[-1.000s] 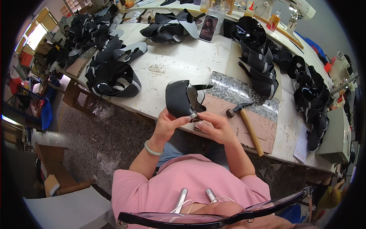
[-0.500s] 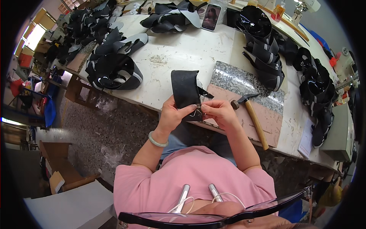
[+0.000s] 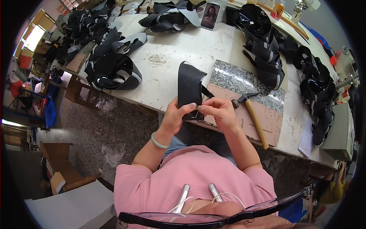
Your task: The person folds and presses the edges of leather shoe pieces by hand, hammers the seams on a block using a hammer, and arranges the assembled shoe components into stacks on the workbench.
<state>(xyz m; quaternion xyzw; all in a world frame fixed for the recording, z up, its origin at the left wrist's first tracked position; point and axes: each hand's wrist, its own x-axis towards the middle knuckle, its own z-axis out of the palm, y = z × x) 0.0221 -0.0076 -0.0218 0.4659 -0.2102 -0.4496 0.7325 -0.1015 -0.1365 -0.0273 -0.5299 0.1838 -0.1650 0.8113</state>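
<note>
A black shoe upper piece (image 3: 189, 87) is held up over the table's front edge, with a pale jagged line along its right edge and a thin dark strip sticking out on that side. My left hand (image 3: 174, 115) grips its lower left part, thumb lying on the face. The fingers of my right hand (image 3: 222, 111) pinch its lower right edge, close by the left thumb. A short whitish thread or line shows just under the fingertips. To the right of my right hand lies a hammer (image 3: 256, 124) with a wooden handle.
The hammer rests on a pink and speckled stone slab (image 3: 240, 78). Stacked black shoe pieces (image 3: 114, 72) stand at the left; more piles (image 3: 263, 57) line the right. A phone (image 3: 210, 16) leans at the back of the white table (image 3: 167, 49). A pad of paper (image 3: 306, 138) hangs near the right edge.
The black upper piece has turned and tilted, its top now curling to a rounded shape and shifted slightly right. Both hands keep their grip, and the hammer stays put.
</note>
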